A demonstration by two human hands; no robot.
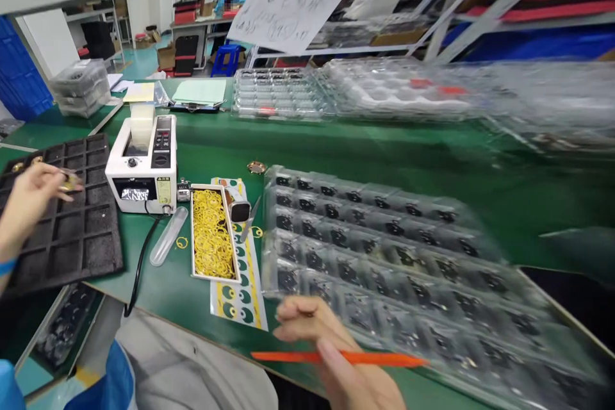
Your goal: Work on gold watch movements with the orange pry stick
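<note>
My left hand [38, 191] is over the black compartment tray [96, 240] at the left, its fingers closed on a small gold watch case [70, 183]. Other gold parts [27, 163] sit in the tray's far corner. At the lower middle, my right hand [331, 339] holds orange tweezers [379, 357] lying across it, with the fingers curled. Close to this hand is a large clear plastic tray [273, 269] with black parts in its pockets. A white box [192, 269] full of yellow rings [211, 230] stands between the hands.
A white tape dispenser [139, 166] with a black cable [139, 269] stands beside the black tray. Near it lie a clear tube [168, 237], a sticker sheet [254, 307] and another gold watch part [257, 168]. Clear trays [283, 93] line the back; a paper [293, 6] hangs above.
</note>
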